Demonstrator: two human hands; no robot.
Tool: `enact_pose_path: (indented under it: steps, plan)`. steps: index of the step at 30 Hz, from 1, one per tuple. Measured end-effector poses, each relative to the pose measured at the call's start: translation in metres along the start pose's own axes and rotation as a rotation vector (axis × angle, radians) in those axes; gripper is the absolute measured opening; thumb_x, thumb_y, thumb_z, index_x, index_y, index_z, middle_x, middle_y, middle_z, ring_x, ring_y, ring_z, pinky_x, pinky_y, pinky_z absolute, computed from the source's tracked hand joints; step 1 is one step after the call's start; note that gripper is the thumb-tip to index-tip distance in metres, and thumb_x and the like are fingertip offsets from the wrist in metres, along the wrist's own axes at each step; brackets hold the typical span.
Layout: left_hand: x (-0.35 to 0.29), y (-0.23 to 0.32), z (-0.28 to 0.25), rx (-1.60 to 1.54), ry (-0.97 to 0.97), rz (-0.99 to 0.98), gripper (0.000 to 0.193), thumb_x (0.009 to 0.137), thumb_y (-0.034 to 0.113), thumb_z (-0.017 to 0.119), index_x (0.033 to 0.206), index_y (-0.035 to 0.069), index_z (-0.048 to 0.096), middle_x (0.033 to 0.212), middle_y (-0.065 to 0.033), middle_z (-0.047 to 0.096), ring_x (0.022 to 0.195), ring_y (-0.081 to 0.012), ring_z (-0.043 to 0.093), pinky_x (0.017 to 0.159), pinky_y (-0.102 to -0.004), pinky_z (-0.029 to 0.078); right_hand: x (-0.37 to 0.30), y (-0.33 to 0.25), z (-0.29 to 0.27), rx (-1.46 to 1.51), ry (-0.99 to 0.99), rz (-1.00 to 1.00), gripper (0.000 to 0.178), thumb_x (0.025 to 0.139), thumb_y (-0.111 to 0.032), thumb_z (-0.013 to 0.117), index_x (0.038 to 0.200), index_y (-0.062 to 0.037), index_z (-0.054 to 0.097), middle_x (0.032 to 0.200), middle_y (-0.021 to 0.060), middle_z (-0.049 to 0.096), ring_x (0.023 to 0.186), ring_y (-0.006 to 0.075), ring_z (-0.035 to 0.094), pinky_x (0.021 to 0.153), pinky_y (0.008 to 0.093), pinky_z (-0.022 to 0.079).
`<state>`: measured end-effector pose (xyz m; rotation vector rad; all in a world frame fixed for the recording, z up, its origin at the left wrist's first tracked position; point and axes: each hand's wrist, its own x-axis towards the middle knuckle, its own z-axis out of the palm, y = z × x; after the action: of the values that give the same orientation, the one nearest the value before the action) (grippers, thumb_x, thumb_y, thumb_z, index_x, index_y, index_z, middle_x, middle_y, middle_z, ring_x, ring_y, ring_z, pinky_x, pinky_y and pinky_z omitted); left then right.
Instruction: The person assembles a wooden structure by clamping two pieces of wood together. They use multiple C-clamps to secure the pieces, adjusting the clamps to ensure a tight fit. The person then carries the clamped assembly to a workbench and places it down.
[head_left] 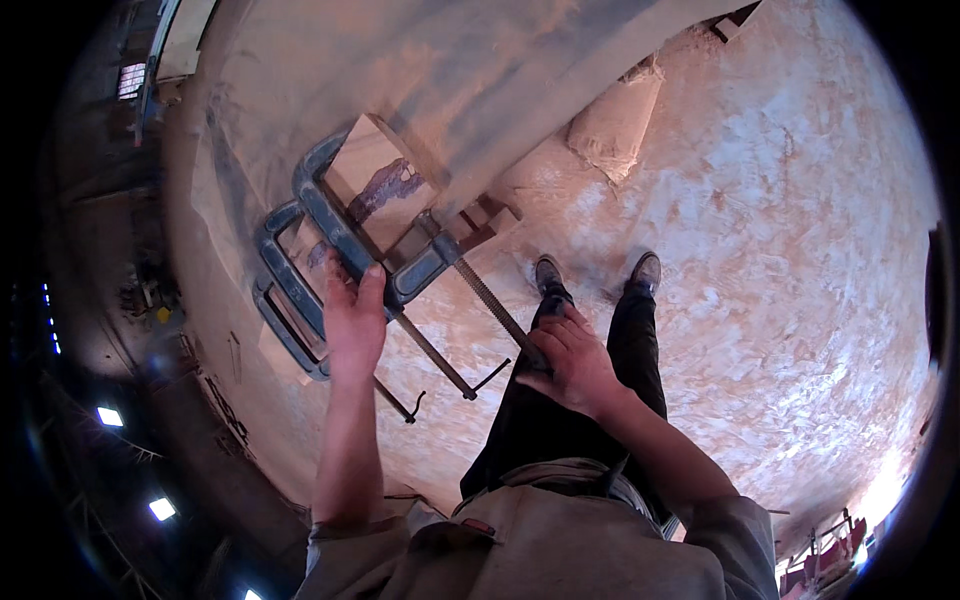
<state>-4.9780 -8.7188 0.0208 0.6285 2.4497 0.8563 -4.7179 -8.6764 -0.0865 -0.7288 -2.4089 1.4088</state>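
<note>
A large blue-grey C-clamp fits around a pale wooden block with a dark purple-brown patch, at the edge of a dusty surface. My left hand grips the lower part of its frame, thumb on top and fingertips partly hidden. Lower right, my right hand is closed round the outer end of the clamp's threaded screw; its turning handle is hidden in the hand. Left of my left hand sit a second C-clamp and a third C-clamp, their screws pointing toward me with bent handles.
The broad dusty work surface stretches away up and left. Beneath it, the reddish, pale-smeared floor spreads right, with my shoes on it. A brownish block-like shape lies beside the surface's edge. Dark clutter and lights fill the far left.
</note>
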Motion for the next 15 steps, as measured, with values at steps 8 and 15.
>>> enact_pose_path:
  steps: [8,15]
  plan:
    - [0.012,-0.013,0.031,0.337,0.242,0.045,0.064,0.094,0.025,0.048,0.14,-0.008,0.017,0.135,-0.0281,0.04,0.124,-0.036,0.043,0.102,-0.0358,0.033,0.009,0.003,0.026,0.294,0.184,0.057,0.029,0.071,-0.026,0.074,0.064,-0.0071,0.052,0.066,0.0098,0.048,0.067,0.029,0.05,0.064,0.0383,0.041]
    - [0.012,-0.007,0.035,0.373,0.247,0.097,0.062,0.093,0.021,0.047,0.139,-0.009,0.018,0.132,-0.0297,0.042,0.12,-0.0379,0.046,0.1,-0.0364,0.034,0.004,-0.003,0.046,0.544,0.216,0.177,0.029,0.07,-0.017,0.073,0.062,-0.0051,0.048,0.063,0.0112,0.046,0.062,0.0302,0.047,0.057,0.0394,0.038]
